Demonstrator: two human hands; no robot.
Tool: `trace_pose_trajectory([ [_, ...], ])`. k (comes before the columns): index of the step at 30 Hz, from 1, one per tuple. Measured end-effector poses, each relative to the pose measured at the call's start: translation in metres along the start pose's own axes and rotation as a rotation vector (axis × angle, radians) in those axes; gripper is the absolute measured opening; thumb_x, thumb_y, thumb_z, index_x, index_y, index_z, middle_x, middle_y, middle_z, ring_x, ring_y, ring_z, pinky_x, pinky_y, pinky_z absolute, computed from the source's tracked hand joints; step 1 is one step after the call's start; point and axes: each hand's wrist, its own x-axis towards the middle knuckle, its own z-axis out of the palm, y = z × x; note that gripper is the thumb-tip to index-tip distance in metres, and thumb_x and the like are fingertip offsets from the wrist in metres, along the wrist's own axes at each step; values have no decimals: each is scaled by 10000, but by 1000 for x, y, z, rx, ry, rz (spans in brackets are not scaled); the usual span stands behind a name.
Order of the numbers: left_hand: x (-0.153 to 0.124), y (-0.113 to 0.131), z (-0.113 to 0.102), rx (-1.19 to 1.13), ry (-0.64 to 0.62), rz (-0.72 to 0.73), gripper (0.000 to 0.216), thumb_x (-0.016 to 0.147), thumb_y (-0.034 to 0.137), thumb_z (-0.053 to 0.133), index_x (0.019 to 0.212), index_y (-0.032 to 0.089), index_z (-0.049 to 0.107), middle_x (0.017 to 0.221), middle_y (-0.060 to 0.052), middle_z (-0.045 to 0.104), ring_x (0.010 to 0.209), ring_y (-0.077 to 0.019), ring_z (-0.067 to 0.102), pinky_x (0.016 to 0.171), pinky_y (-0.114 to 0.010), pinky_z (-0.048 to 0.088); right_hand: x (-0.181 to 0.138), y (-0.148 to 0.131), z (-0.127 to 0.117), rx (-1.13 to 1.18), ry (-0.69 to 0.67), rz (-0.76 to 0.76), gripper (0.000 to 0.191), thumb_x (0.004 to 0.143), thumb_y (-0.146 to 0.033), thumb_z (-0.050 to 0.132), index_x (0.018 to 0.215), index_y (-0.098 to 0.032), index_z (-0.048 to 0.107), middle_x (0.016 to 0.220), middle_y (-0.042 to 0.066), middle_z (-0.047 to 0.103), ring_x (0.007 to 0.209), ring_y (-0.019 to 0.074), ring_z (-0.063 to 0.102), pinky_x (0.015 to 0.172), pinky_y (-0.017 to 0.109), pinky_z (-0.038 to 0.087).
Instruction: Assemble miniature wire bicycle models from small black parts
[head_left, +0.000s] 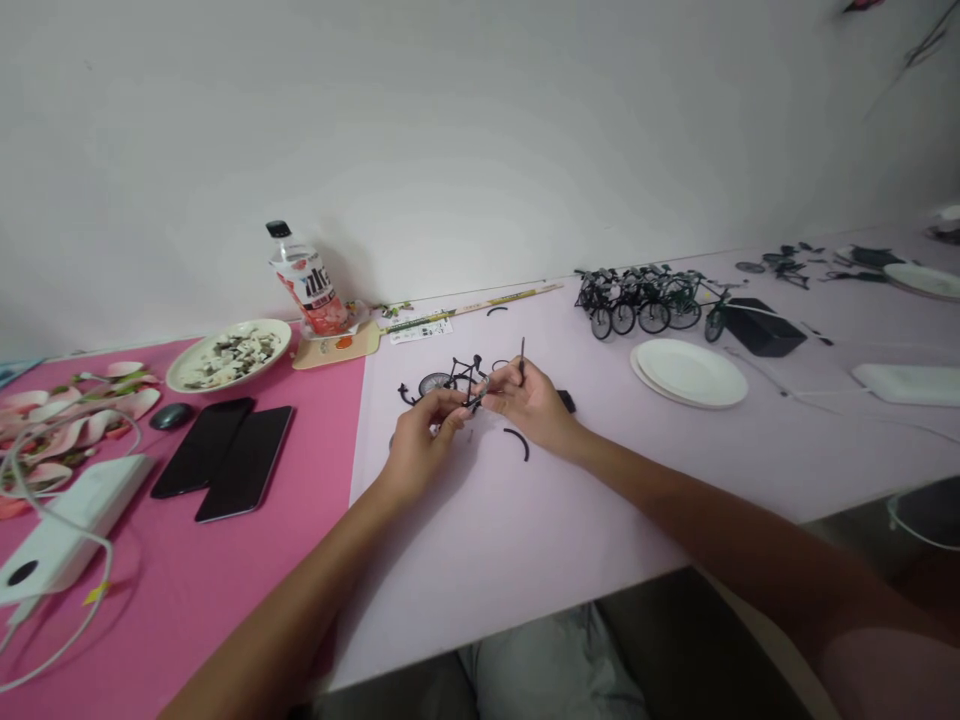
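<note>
Between my two hands is a dark miniature bicycle frame (pixel 463 368) with a small saddle, its lower part hidden by fingers. My left hand (pixel 424 435) is closed, thumb and fingertips pinching the frame's lower end. A thin dark rod-like tool (pixel 523 350) points up from my right hand (pixel 536 405), which is also closed, its fingertips meeting the left ones at the frame. Just behind the left fingers lies a spoked wheel (pixel 431 383) with a curved black part (pixel 406 396) beside it. Another curved black strip (pixel 519 443) rests below the right hand.
Several assembled miniature bicycles (pixel 649 300) stand at the back right, near white plates (pixel 697 372) and a black box (pixel 765 328). On the left are a bottle (pixel 311 285), a plate of small bits (pixel 176 378), two phones (pixel 247 465), a mouse (pixel 172 416) and a white power strip (pixel 82 520).
</note>
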Motion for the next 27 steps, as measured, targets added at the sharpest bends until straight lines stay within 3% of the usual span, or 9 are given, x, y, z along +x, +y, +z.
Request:
trace_pose_trajectory([
  [4, 0, 2, -1, -4, -27, -37, 284, 927, 432, 645, 1100, 212, 692, 1135, -96, 760, 935, -233, 722, 874, -395, 560, 1, 1, 0, 29, -22, -4, 590, 748, -413, 911, 835, -276, 344, 883, -33, 639, 1073, 212, 730, 955, 406, 578],
  [8, -1, 4, 0, 37, -64, -37, 267, 915, 443, 649, 1048, 212, 662, 1025, -73, 753, 900, -231, 718, 797, -367, 552, 0, -1, 0, 23, -39, -16, 578, 755, -402, 904, 829, -276, 345, 873, -33, 649, 1041, 211, 737, 943, 415, 586],
  [15, -3, 8, -1, 150, -27, -10, 230, 955, 442, 599, 1037, 228, 618, 1052, -73, 747, 933, -232, 702, 769, -351, 526, -1, -6, 1, -64, -59, -51, 527, 787, -410, 860, 823, -279, 351, 922, -18, 667, 1041, 219, 726, 1012, 446, 565],
  [19, -3, 8, -3, 209, -59, -20, 226, 996, 456, 533, 1060, 241, 564, 966, -57, 734, 889, -232, 702, 755, -356, 512, -3, -5, 0, -166, -59, -89, 497, 801, -375, 851, 819, -278, 364, 941, -3, 675, 996, 202, 710, 1013, 442, 553],
  [27, -4, 9, -2, 272, -126, 85, 129, 1030, 374, 427, 1041, 249, 458, 914, -57, 702, 786, -219, 673, 732, -340, 492, -6, -2, 0, -277, -12, -154, 537, 797, -449, 869, 807, -277, 361, 939, 12, 661, 1020, 223, 700, 1021, 449, 544],
])
